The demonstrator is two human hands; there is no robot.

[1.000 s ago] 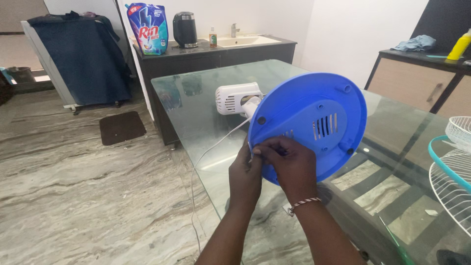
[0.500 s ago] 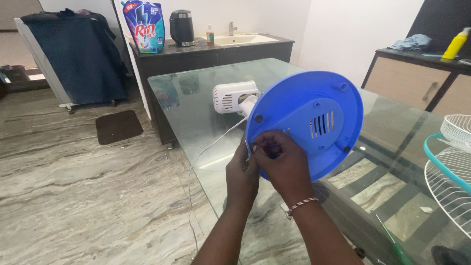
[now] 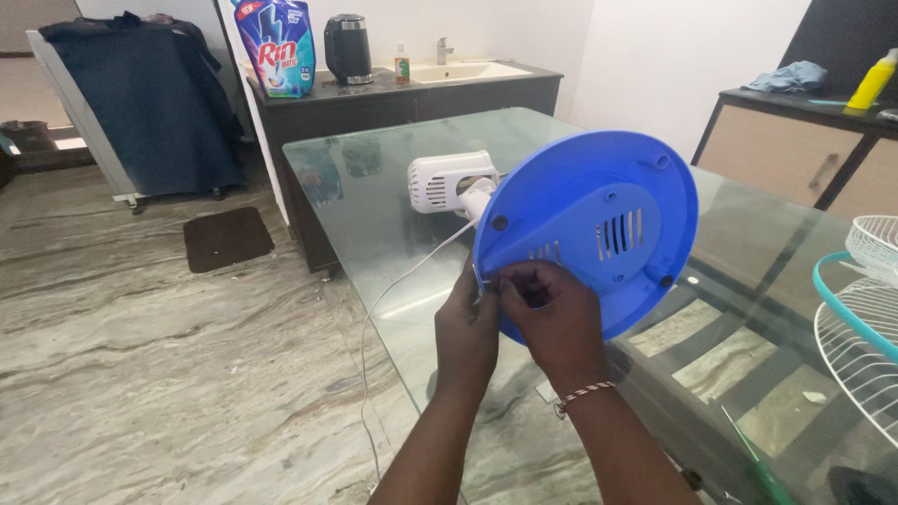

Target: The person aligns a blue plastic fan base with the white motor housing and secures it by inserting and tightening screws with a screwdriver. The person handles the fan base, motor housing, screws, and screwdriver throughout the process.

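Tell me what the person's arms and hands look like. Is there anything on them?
Both forearms are bare, with no sleeves and no gloves showing. The right hand has a thin twisted thread band in red and white around its wrist. The left hand wears nothing that the picture shows: no ring, watch or band.

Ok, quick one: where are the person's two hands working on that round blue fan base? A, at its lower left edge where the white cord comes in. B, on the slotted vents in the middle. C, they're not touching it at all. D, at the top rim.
A: both the left hand and the right hand pinch at the lower left edge of the blue base, right where the white cord meets it.
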